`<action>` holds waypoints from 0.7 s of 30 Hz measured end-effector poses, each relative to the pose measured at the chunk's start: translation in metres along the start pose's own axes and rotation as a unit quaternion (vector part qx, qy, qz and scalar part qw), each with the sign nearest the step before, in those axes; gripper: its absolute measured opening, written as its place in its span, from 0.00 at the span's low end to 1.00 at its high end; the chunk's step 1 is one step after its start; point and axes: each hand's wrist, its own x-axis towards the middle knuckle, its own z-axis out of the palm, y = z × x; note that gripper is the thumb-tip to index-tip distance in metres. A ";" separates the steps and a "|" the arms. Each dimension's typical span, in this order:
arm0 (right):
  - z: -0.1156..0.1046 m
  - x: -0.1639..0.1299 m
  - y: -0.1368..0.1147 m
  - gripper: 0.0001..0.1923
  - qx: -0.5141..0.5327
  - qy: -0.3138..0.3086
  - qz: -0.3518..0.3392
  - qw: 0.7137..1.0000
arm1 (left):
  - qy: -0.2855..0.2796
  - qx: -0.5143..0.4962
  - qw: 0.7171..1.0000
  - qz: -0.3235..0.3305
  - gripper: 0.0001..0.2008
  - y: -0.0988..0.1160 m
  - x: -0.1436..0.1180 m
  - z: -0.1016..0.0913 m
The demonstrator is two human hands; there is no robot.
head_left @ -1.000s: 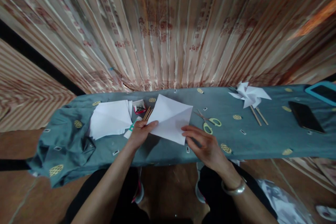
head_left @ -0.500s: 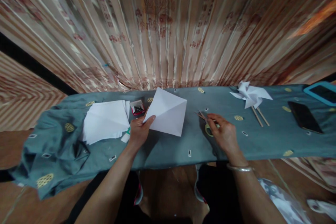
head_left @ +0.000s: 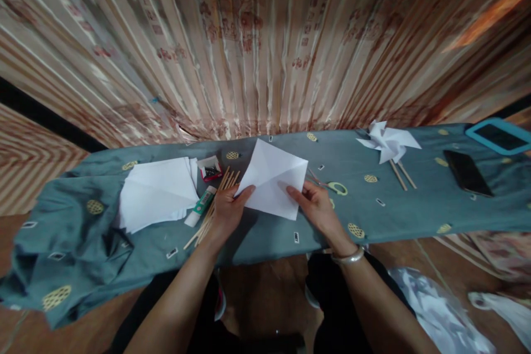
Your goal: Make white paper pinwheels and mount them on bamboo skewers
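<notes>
A creased square sheet of white paper (head_left: pixel 274 177) is held between both hands over the cloth-covered table. My left hand (head_left: pixel 229 207) pinches its left edge, thumb on top. My right hand (head_left: pixel 319 207) grips its right edge, the thumb likewise over the paper. Just beyond my right hand lie scissors (head_left: pixel 337 188) with yellow-green handles, partly hidden by it. Beside my left hand are several thin wooden sticks (head_left: pixel 205 227) and a green-and-white glue stick (head_left: pixel 201 206). A small red-and-white box (head_left: pixel 210 168) of dark little pieces stands behind them.
A stack of white paper (head_left: pixel 155 193) lies on the left of the patterned table cloth (head_left: pixel 265 243). To the right are white paper pinwheels (head_left: pixel 390 141) on sticks, a black phone (head_left: pixel 468 172) and a blue-framed device (head_left: pixel 500 135). A curtain (head_left: pixel 249 66) hangs behind the table.
My right hand has let go of the scissors, which now lie on the table, and has taken the right edge of the paper. The view has shifted slightly.
</notes>
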 end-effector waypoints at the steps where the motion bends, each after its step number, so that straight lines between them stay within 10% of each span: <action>1: -0.010 0.001 0.001 0.20 -0.064 0.012 -0.021 0.998 | 0.009 -0.001 1.000 -0.005 0.15 0.000 0.002 -0.003; 5: -0.054 0.000 0.016 0.18 -0.371 0.109 -0.043 0.921 | 0.038 -0.014 0.999 -0.017 0.18 -0.003 0.009 -0.015; 9: -0.075 -0.008 0.035 0.18 -0.506 0.069 -0.062 0.857 | 0.055 -0.011 0.998 -0.006 0.19 -0.005 0.011 -0.021; 21: -0.075 -0.015 0.034 0.19 -0.547 0.008 -0.002 0.837 | 0.087 -0.011 0.996 0.019 0.17 0.006 0.017 -0.023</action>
